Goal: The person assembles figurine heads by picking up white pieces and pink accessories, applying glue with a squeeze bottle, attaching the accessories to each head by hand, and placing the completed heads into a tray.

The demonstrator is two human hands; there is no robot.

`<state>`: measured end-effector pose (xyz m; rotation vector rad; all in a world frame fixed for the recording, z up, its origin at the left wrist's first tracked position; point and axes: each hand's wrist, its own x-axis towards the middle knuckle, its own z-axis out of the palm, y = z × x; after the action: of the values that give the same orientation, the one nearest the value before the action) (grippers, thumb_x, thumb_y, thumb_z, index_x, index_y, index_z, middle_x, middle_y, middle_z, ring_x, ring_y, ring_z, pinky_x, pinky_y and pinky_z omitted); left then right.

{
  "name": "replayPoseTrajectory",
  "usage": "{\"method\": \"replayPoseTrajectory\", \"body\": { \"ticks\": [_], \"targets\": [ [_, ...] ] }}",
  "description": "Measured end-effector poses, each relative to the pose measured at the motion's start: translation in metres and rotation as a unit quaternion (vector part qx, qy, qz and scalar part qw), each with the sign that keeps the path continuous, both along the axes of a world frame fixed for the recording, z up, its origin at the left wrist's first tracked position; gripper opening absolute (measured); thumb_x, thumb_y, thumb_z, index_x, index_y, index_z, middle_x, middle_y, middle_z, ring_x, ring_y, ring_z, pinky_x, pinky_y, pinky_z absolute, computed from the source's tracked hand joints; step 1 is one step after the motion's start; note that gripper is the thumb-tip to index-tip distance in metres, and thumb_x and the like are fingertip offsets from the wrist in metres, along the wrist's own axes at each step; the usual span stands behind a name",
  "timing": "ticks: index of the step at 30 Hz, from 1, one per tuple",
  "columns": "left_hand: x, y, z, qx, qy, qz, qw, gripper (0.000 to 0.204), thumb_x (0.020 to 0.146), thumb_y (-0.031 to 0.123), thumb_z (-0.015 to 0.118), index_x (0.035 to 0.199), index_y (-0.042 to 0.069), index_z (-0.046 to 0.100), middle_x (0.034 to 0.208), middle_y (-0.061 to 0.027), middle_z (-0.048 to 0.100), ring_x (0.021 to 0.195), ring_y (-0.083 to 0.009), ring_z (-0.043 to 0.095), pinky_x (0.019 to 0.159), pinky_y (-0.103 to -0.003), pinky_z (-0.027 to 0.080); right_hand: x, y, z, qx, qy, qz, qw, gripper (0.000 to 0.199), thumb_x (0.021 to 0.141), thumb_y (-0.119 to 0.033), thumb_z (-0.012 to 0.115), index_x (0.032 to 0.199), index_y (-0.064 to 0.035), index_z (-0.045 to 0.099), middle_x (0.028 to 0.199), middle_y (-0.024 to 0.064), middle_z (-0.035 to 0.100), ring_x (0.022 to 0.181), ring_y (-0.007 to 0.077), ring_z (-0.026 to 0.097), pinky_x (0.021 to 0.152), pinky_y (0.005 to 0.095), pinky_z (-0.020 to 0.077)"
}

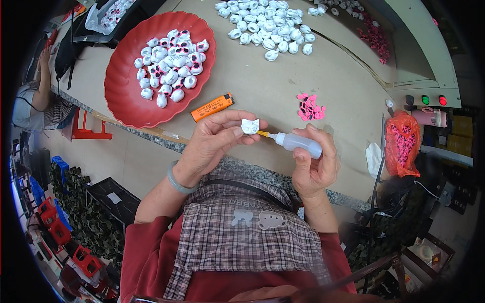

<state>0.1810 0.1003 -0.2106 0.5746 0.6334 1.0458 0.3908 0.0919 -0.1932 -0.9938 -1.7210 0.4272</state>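
Observation:
Pinched in the fingers of my left hand [214, 139] is a small white cat-head figure [249, 126] with two pointed ears. My right hand [319, 161] grips a translucent squeeze bottle [302, 145] with a yellow needle tip, which points left and meets the figure's edge; whether it touches cannot be made out. Beyond my right hand lies a little heap of pink and black sunglasses-shaped pieces [310, 107]. A red scalloped dish [121, 76] at the left bears many white figures, several wearing the pink glasses. An orange box cutter-sized packet [212, 107] lies between dish and left hand.
Many plain white figures [273, 28] are spread at the far middle of the table [252, 81]. On the right are an orange bag [402, 144] of pink pieces, a pink bottle [429, 116] and a machine housing with lit buttons [425, 99]. Another person's arm [44, 76] shows far left.

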Motion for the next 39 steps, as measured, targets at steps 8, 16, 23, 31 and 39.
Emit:
{"method": "replayPoseTrajectory", "body": {
  "ticks": [8,16,23,31,39],
  "targets": [
    [0.0,-0.001,-0.003,0.001,-0.003,0.0,1.0,0.029,0.092,0.005,0.053,0.119,-0.004,0.056,0.116,-0.0257,0.06,0.095,-0.0204,0.065,0.085,-0.028,0.054,-0.001,-0.002,-0.003,-0.014,0.026,-0.007,1.0,0.039,0.085,-0.016,0.069,0.114,0.0052,0.054,0.096,0.0167,0.065,0.077,0.0246,0.068,0.061,0.0301,0.0554],
    [-0.001,0.0,-0.004,-0.001,-0.003,0.0,1.0,0.029,0.092,0.005,0.053,0.119,-0.004,0.056,0.115,-0.0251,0.06,0.095,-0.0204,0.065,0.085,-0.028,0.054,0.0,-0.002,-0.003,-0.02,0.017,-0.001,1.0,0.039,0.085,-0.016,0.07,0.114,0.005,0.054,0.095,0.0165,0.065,0.077,0.0239,0.068,0.061,0.0297,0.0553],
    [-0.002,0.0,-0.002,-0.014,-0.012,0.002,1.0,0.028,0.092,0.005,0.053,0.118,-0.005,0.056,0.114,-0.0252,0.06,0.094,-0.0203,0.066,0.085,-0.027,0.054,0.0,0.002,0.0,0.008,-0.001,0.0,1.0,0.039,0.084,-0.015,0.07,0.114,0.0044,0.054,0.094,0.0167,0.065,0.078,0.0237,0.068,0.062,0.0296,0.0553],
    [-0.002,0.0,-0.004,-0.003,-0.021,-0.029,0.999,0.028,0.094,0.008,0.052,0.12,-0.001,0.056,0.117,-0.0202,0.061,0.098,-0.0179,0.063,0.088,-0.029,0.051,0.008,0.011,0.005,-0.164,0.286,0.022,0.944,0.035,0.084,-0.002,0.067,0.113,-0.0007,0.046,0.104,0.0124,0.056,0.087,0.0172,0.062,0.065,0.0301,0.0556],
    [-0.001,-0.003,-0.004,-0.005,-0.023,-0.004,1.0,0.028,0.088,0.001,0.057,0.116,-0.003,0.056,0.113,-0.0221,0.062,0.094,-0.0199,0.066,0.085,-0.029,0.054,0.047,0.028,-0.003,-0.311,0.347,0.007,0.885,0.036,0.082,0.001,0.068,0.115,0.0009,0.053,0.102,0.0089,0.057,0.087,0.0174,0.063,0.073,0.0299,0.055]
  ]
}}
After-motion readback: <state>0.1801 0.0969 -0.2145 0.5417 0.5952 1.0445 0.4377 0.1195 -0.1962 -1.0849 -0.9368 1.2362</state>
